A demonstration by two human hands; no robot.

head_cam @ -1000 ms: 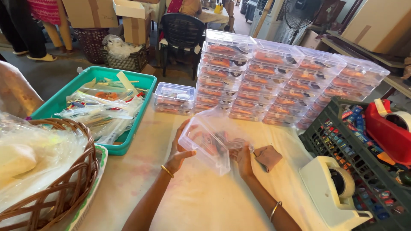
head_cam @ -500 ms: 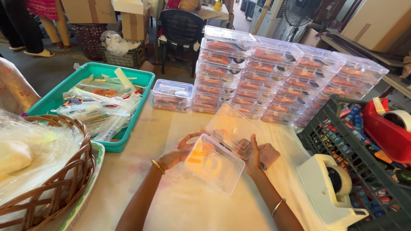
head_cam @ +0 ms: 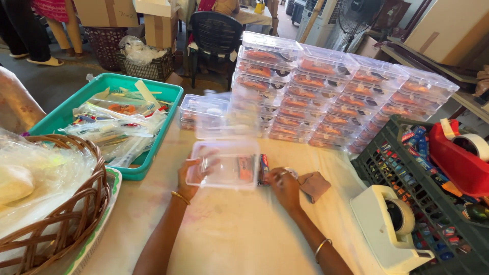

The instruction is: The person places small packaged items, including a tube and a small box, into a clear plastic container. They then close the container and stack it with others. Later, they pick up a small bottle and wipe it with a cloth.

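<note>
At table centre, near edge: clear plastic box (head_cam: 222, 170) sat open, lid (head_cam: 224, 119) flipped up and blurred, orange items inside. Left hand (head_cam: 189, 175) had its grip around box's left end. Right hand (head_cam: 285, 187) rested beside box, fingers curled, grip on anything? couldn't tell. Big stack of packed boxes (head_cam: 341, 97) far side looked done. This one not closed yet; teal tray (head_cam: 168, 109) at left held plenty of sachets.
</note>
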